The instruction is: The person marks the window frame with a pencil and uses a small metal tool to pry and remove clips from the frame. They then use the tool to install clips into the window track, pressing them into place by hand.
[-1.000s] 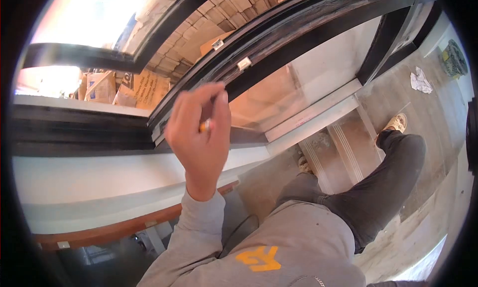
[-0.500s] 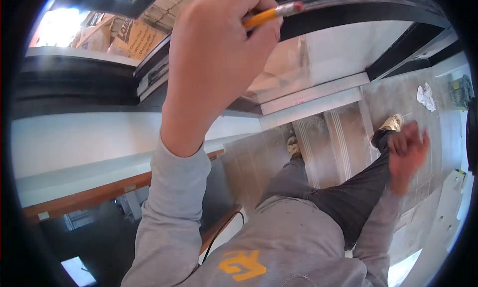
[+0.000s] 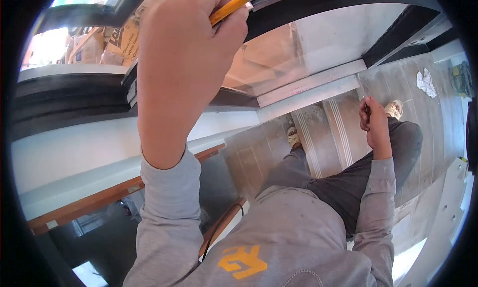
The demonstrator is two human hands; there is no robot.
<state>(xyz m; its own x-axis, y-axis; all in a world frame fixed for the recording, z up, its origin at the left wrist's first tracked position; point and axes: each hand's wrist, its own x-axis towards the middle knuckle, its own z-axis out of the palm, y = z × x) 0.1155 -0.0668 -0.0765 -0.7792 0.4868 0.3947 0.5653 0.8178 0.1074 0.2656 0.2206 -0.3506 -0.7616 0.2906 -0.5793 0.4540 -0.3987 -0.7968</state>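
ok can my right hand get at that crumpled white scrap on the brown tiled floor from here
Probably not without bending: the crumpled white scrap lies on the floor past the light tan shoe, apparently well below your right hand, which pinches a small dark object. Nothing seems to cover the scrap.

Cardboard box [image 3: 130,40] beyond the window: large dark capitals, "LO" legible, the remainder cut off; smaller lines beneath, one beginning "White". Gray sweatshirt [image 3: 294,227]: yellow emblem [image 3: 242,260], lettering not clearly legible. White sill [image 3: 318,82]: red print, too small to read.
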